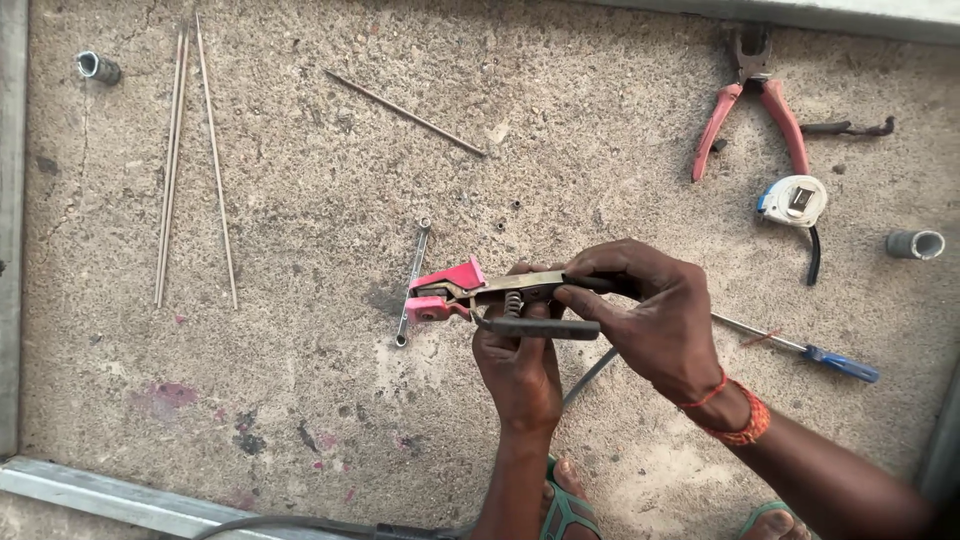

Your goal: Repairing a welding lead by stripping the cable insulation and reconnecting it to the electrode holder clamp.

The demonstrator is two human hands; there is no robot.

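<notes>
I hold a welding electrode clamp (455, 290) with red jaws, a bare metal body, a spring and a dark lever over a rough concrete floor. My left hand (518, 365) grips it from below, around the lower dark handle. From above, my right hand (650, 310) pinches the clamp's rear end between fingers and thumb. The red jaws point left. A small ring spanner (412, 280) lies on the floor just beyond the jaws.
Several thin welding rods (190, 160) lie at the left, and one more rod (405, 112) at top centre. Red-handled pliers (750, 110), a tape measure (795, 200), a blue-handled screwdriver (800, 348) and short pipe pieces (915, 243) lie at the right. A metal bar (110, 495) runs along the lower left.
</notes>
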